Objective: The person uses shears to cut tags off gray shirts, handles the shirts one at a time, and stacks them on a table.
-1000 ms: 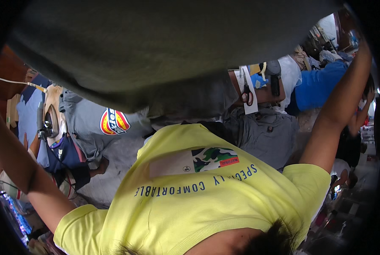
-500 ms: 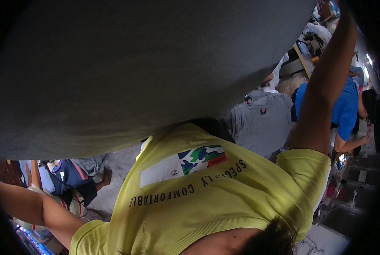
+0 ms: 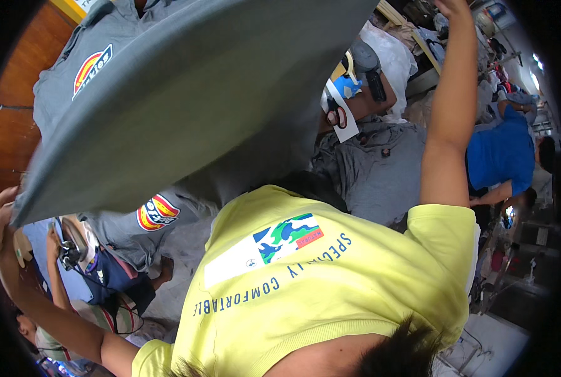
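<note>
A large grey cloth (image 3: 199, 119) billows in front of me, its lower edge bowed and slightly blurred. At the far left, my left hand (image 3: 3, 217) grips a corner of it, with some fingers pointing up. My right hand (image 3: 453, 7) is raised at the top right, partly cut off by the frame; whether its fingers hold the cloth does not show. Beyond the cloth at upper left lies a grey shirt (image 3: 60, 94) with a colourful printed emblem. Another grey printed shirt (image 3: 126, 229) hangs below the cloth's lower edge.
Scissors (image 3: 337, 114) lie on a white strip beside a black object (image 3: 376, 86) and a white plastic bag (image 3: 393, 63). Grey garments (image 3: 387, 169) are piled below them. A person in blue (image 3: 503, 154) is at right; another person's hand (image 3: 53, 245) shows at lower left.
The cloth has swung up and away, uncovering the printed shirts, scissors and wooden surface. My left hand has come into view, raised at its corner. My right arm has shifted left.
</note>
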`<act>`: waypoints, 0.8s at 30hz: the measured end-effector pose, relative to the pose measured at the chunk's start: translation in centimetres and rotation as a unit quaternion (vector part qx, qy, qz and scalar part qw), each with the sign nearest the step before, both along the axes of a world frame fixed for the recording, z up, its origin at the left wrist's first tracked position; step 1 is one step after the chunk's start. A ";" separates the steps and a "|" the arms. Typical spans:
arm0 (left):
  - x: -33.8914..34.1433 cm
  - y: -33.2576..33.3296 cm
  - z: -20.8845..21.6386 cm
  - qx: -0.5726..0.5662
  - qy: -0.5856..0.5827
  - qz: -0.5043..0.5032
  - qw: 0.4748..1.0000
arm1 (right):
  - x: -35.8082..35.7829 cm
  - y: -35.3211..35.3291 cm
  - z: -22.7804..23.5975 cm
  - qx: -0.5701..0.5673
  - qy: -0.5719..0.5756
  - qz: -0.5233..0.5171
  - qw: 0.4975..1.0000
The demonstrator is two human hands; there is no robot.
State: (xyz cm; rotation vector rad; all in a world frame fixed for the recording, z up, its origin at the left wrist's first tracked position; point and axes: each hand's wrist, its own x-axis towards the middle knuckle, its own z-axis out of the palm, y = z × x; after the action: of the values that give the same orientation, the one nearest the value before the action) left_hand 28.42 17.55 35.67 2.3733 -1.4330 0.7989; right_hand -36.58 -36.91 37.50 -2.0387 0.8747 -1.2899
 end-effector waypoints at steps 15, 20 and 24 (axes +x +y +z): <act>0.2 -0.2 -1.0 0.005 0.014 0.016 1.000 | 1.4 -0.2 1.9 0.052 -0.052 0.054 0.996; 0.5 0.5 -1.3 0.003 0.015 0.027 1.000 | -6.3 -2.4 0.0 0.034 -0.037 -0.043 0.998; 0.5 0.3 -2.2 0.003 0.016 0.029 0.999 | -7.5 -1.1 -0.1 0.008 -0.054 -0.059 0.997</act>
State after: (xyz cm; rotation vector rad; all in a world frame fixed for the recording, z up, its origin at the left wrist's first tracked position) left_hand 28.91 17.89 33.49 2.4312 -1.3607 0.7692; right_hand -44.07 -37.98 37.41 -1.9093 0.9650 -1.4387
